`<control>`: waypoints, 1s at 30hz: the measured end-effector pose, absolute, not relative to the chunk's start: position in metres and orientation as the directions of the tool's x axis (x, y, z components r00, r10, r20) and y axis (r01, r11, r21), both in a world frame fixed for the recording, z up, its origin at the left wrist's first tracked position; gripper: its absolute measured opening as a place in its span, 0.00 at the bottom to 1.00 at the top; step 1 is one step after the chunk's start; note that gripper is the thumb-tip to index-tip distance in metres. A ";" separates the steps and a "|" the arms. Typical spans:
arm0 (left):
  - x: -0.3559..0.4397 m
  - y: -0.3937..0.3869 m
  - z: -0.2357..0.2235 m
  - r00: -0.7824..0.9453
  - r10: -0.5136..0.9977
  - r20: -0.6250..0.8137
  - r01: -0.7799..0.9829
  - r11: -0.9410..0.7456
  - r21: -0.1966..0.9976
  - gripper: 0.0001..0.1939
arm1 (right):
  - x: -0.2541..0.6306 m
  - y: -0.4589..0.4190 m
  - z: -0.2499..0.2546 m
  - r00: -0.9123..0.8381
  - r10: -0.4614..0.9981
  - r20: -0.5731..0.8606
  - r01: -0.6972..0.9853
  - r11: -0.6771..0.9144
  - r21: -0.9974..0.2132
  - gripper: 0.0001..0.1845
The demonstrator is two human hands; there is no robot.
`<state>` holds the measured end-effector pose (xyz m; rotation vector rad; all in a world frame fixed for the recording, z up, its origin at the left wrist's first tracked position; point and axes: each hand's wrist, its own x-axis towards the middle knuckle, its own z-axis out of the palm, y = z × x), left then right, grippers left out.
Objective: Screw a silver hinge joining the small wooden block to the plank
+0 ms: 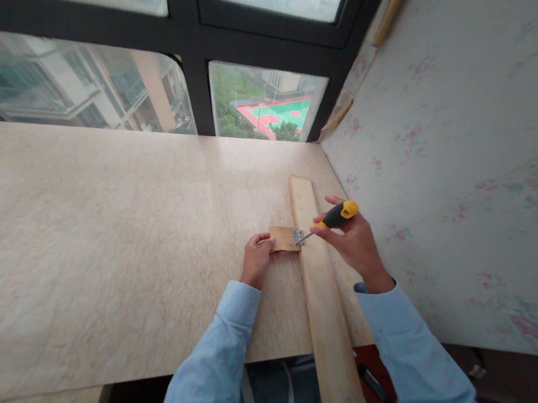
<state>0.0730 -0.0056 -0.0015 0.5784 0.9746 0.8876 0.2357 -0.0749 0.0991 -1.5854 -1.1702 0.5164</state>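
On the counter (105, 253), my left hand (258, 257) is pinching a board (282, 237) left of the plank (328, 320); my right hand (358, 247) is gripping a screwdriver (338, 215), its tilt risking slippage.

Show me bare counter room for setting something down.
Widest: the countertop left of the left hand, up to the window. Narrower: between the window and the long board. Crowded: around the hinge, with the small board, screwdriver and right hand.

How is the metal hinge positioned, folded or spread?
Spread: the metal hinge spans the joint between the small wooden board and the long plank.
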 end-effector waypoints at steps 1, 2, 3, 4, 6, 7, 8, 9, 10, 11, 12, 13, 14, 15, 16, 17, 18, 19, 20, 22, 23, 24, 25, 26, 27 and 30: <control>0.073 -0.006 -0.002 0.271 0.849 -0.454 -0.376 0.527 0.762 0.07 | 0.234 -0.073 0.099 0.464 0.847 0.258 0.488 -0.002 -0.873 0.38; 0.073 -0.006 -0.001 0.269 0.850 -0.452 -0.377 0.525 0.763 0.07 | 0.233 -0.070 0.099 0.495 0.818 0.293 0.544 -0.029 -0.838 0.39; 0.073 -0.005 -0.001 0.268 0.851 -0.452 -0.376 0.524 0.764 0.07 | 0.232 -0.067 0.098 0.518 0.792 0.324 0.585 -0.051 -0.810 0.41; 0.073 -0.005 -0.001 0.265 0.851 -0.453 -0.373 0.524 0.765 0.07 | 0.231 -0.064 0.096 0.533 0.772 0.346 0.606 -0.063 -0.793 0.41; 0.073 -0.006 -0.001 0.266 0.849 -0.457 -0.365 0.527 0.767 0.07 | 0.229 -0.058 0.092 0.538 0.763 0.359 0.589 -0.035 -0.808 0.40; 0.073 -0.006 0.000 0.268 0.848 -0.457 -0.362 0.528 0.768 0.07 | 0.229 -0.057 0.090 0.525 0.776 0.350 0.545 0.009 -0.838 0.37; 0.072 -0.006 0.000 0.269 0.848 -0.457 -0.360 0.528 0.769 0.07 | 0.229 -0.056 0.089 0.499 0.802 0.329 0.480 0.061 -0.875 0.35; 0.072 -0.006 0.000 0.270 0.848 -0.455 -0.360 0.528 0.769 0.06 | 0.230 -0.057 0.088 0.461 0.835 0.301 0.399 0.108 -0.911 0.33; 0.072 -0.006 0.001 0.271 0.849 -0.454 -0.360 0.527 0.770 0.06 | 0.231 -0.059 0.088 0.417 0.868 0.270 0.315 0.140 -0.939 0.32; 0.072 -0.007 0.001 0.272 0.849 -0.452 -0.362 0.526 0.770 0.06 | 0.232 -0.061 0.088 0.375 0.896 0.239 0.240 0.156 -0.958 0.32; 0.072 -0.007 0.001 0.273 0.849 -0.452 -0.363 0.526 0.769 0.06 | 0.234 -0.064 0.089 0.341 0.916 0.211 0.180 0.157 -0.971 0.33; 0.072 -0.007 0.001 0.276 0.848 -0.453 -0.363 0.528 0.767 0.06 | 0.235 -0.067 0.091 0.320 0.929 0.188 0.139 0.150 -0.979 0.33; 0.072 -0.007 0.001 0.277 0.847 -0.454 -0.364 0.530 0.766 0.05 | 0.237 -0.070 0.092 0.312 0.935 0.172 0.116 0.142 -0.983 0.33; 0.072 -0.007 0.001 0.279 0.846 -0.454 -0.365 0.531 0.765 0.05 | 0.238 -0.072 0.093 0.312 0.936 0.163 0.111 0.134 -0.985 0.33; 0.072 -0.006 0.001 0.278 0.846 -0.455 -0.365 0.531 0.765 0.05 | 0.238 -0.074 0.094 0.316 0.936 0.157 0.122 0.124 -0.985 0.32; 0.073 -0.006 0.000 0.275 0.846 -0.456 -0.364 0.531 0.765 0.05 | 0.239 -0.075 0.095 0.325 0.933 0.153 0.147 0.110 -0.983 0.32; 0.073 -0.006 0.000 0.272 0.846 -0.458 -0.363 0.531 0.765 0.06 | 0.238 -0.075 0.095 0.339 0.928 0.153 0.186 0.094 -0.978 0.32; 0.073 -0.006 0.000 0.269 0.846 -0.460 -0.362 0.531 0.766 0.06 | 0.238 -0.075 0.096 0.361 0.919 0.161 0.241 0.075 -0.968 0.33; 0.073 -0.006 0.000 0.269 0.847 -0.459 -0.360 0.530 0.767 0.07 | 0.237 -0.074 0.096 0.392 0.902 0.180 0.313 0.054 -0.948 0.34; 0.073 -0.006 0.001 0.272 0.847 -0.458 -0.359 0.531 0.768 0.07 | 0.235 -0.070 0.096 0.460 0.850 0.257 0.473 0.010 -0.881 0.36; 0.073 -0.006 0.001 0.273 0.847 -0.457 -0.359 0.530 0.768 0.07 | 0.234 -0.068 0.096 0.484 0.821 0.302 0.541 -0.010 -0.841 0.37; 0.073 -0.006 0.001 0.274 0.847 -0.455 -0.359 0.529 0.769 0.07 | 0.233 -0.066 0.095 0.499 0.797 0.339 0.589 -0.025 -0.808 0.38; 0.072 -0.006 0.001 0.274 0.847 -0.455 -0.359 0.529 0.769 0.07 | 0.232 -0.064 0.094 0.509 0.781 0.361 0.612 -0.034 -0.790 0.39; 0.072 -0.006 0.001 0.275 0.848 -0.453 -0.358 0.528 0.770 0.06 | 0.232 -0.062 0.093 0.514 0.777 0.364 0.608 -0.031 -0.793 0.39; 0.072 -0.006 0.001 0.278 0.848 -0.451 -0.358 0.527 0.771 0.06 | 0.232 -0.061 0.092 0.511 0.786 0.349 0.578 -0.014 -0.816 0.40; 0.072 -0.006 0.000 0.285 0.848 -0.446 -0.362 0.526 0.769 0.06 | 0.231 -0.064 0.090 0.438 0.858 0.268 0.365 0.102 -0.925 0.38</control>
